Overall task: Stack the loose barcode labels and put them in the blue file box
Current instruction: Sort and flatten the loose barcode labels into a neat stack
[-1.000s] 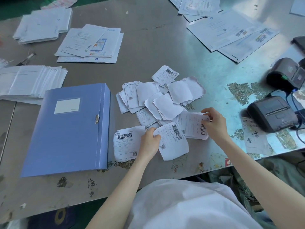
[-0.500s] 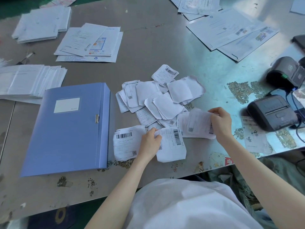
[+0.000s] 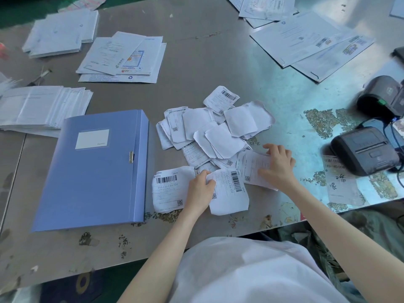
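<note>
A closed blue file box (image 3: 94, 169) lies flat on the metal table (image 3: 218, 51), left of a loose pile of white barcode labels (image 3: 218, 132). My left hand (image 3: 201, 189) pinches the left edge of one barcode label (image 3: 231, 193) near the table's front edge. Another printed label (image 3: 168, 189) lies flat just left of that hand, next to the box. My right hand (image 3: 277, 165) rests palm-down on a further label (image 3: 249, 167) at the pile's near right side, fingers and thumb on it.
Two dark label printers (image 3: 365, 149) (image 3: 382, 95) with cables sit at the right edge, a printed slip (image 3: 341, 184) in front of them. Envelope stacks (image 3: 41, 108) lie left of the box. Document sheets (image 3: 122, 55) (image 3: 306, 38) lie further back.
My right hand carried its label left and down from a raised position, so it now lies against the table beside the left hand's label. The left hand has barely moved.
</note>
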Tool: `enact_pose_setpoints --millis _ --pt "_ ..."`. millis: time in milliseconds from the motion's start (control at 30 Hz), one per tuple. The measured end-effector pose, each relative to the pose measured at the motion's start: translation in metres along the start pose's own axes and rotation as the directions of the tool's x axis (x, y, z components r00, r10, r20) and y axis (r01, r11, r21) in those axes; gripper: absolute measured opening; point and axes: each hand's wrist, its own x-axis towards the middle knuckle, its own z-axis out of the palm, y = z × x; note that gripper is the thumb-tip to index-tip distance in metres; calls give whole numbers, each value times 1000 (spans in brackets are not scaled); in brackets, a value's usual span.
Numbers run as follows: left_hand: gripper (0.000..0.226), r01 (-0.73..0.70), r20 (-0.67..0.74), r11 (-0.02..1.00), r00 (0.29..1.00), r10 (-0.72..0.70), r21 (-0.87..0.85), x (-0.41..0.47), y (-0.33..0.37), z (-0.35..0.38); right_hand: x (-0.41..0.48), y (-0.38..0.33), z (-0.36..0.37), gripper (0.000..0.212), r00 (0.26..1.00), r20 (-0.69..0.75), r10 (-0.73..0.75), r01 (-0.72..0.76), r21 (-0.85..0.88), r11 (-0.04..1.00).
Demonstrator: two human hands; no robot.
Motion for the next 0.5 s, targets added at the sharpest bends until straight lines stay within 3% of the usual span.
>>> enact_pose_setpoints --millis 100,267,367,500 --pt "13 -11 4 1000 1000 11 -30 -1 1 0 3 1 -4 62 1000 3 -22 22 29 999" --pt "13 -16 -11 999 1000 15 -44 -3 1 -1 6 3 -20 55 997 9 80 -78 364 928" --pt "15 -23 -26 996 999 21 -80 -4 2 -3 7 6 -30 49 993 43 107 -112 571 813" --pt "14 -11 -55 995 998 5 -98 -2 1 -2 5 1 -47 43 967 -82 240 -68 828 556"
